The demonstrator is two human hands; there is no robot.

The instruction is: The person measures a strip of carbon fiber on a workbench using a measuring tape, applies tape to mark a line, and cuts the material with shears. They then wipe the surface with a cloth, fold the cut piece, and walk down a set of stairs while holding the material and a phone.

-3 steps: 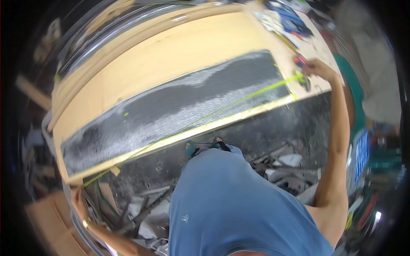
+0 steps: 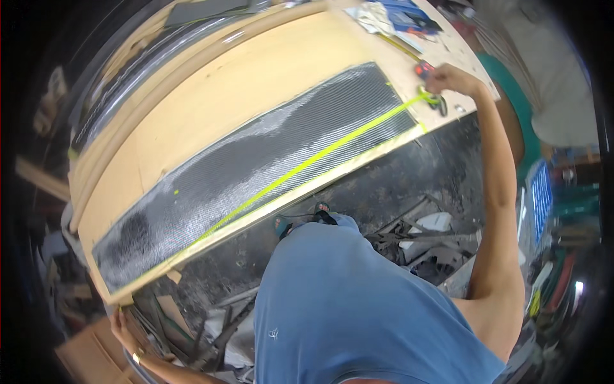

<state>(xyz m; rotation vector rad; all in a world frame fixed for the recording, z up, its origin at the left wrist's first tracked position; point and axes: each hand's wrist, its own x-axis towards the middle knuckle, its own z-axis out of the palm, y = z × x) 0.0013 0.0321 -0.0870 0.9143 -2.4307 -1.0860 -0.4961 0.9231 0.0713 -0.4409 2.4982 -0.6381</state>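
- Status, as we judge it: the dark woven sheet (image 2: 256,169) lies flat along the near side of the pale board (image 2: 243,83), and the yellow-green strip (image 2: 307,168) is strung over it on a slant
- Done: the strip spans from our right hand toward the sheet's front edge on the left; a short green piece (image 2: 422,127) sits by the sheet's near right corner
- Left, by our reading: the strip does not follow the front edge over the right part of its run, so aligning it looks unfinished
- Right hand (image 2: 449,80): fingers curled and pinching at the strip's right end, beside a red-and-black tool (image 2: 423,69) and a dark looped item (image 2: 441,105); we cannot tell if it grips those too
- Left hand (image 2: 121,325): just below the board's near left corner, fingers bent; we cannot tell whether they pinch the strip
- Edges: only a narrow pale margin separates the sheet from the board's front edge, beyond which the floor drops away
- Room: wide pale surface behind the sheet, up to the long brown tube (image 2: 121,134); the right end is tighter, with a blue item (image 2: 406,16) farther back
- Underfoot: scraps (image 2: 435,265) on both sides of us restrict sidestepping
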